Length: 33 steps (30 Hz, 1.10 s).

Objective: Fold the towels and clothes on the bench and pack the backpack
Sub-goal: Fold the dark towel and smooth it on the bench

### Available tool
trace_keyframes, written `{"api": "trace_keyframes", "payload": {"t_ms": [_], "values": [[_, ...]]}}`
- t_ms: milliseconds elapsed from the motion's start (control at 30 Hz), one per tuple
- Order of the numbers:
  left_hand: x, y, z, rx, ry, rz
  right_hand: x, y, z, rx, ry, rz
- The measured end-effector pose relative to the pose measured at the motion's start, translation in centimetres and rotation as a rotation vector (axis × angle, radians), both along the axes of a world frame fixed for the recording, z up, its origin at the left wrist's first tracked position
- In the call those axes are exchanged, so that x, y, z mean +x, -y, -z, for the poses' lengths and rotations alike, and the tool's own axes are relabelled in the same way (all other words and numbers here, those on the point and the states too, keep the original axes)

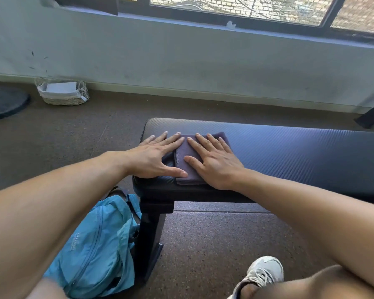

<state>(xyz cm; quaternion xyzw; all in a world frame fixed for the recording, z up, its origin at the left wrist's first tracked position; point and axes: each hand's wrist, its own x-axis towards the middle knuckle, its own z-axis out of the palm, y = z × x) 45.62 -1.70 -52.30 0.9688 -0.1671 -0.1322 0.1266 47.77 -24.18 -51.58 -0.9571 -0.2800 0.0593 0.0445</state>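
A small folded purple-grey towel (187, 167) lies at the left end of the black padded bench (289, 156). My right hand (214, 162) lies flat on top of the towel, fingers spread. My left hand (156, 158) lies flat beside it, mostly on the bench pad, with the thumb and fingertips touching the towel's left edge. Neither hand grips anything. A light blue backpack (97, 249) sits on the floor below the bench's left end, leaning against the bench leg (148, 240), partly hidden by my left forearm.
A woven basket (63, 93) with white cloth stands on the floor by the wall at the left. A dark round mat (4, 102) lies at the far left. My knee and white sneaker (261, 275) are at the bottom right. The bench stretches away to the right.
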Motion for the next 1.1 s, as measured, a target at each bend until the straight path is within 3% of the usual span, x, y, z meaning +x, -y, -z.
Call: {"api": "trace_keyframes", "payload": {"t_ms": [167,267,367,433,667,1100], "values": [[-0.2,-0.1,-0.2,0.027,0.038,0.037,0.4,0.1,-1.2,0.070,-0.098,0.006],[-0.3,1.3,-1.6,-0.193,0.070,-0.073,1.6,0.5,-2.5,0.116,0.095,0.021],[-0.5,4.5,-2.7,-0.341,0.288,-0.241,2.7,0.6,-2.7,0.088,0.112,0.043],[-0.3,7.0,-2.7,-0.318,0.331,-0.302,2.9,0.5,-2.2,0.085,0.057,0.061],[0.2,9.3,0.0,-0.034,0.188,-0.349,3.0,1.3,-0.1,0.056,-0.007,0.043],[0.5,8.6,0.6,-0.031,0.124,-0.315,3.4,1.9,0.7,0.162,-0.099,0.080]]}}
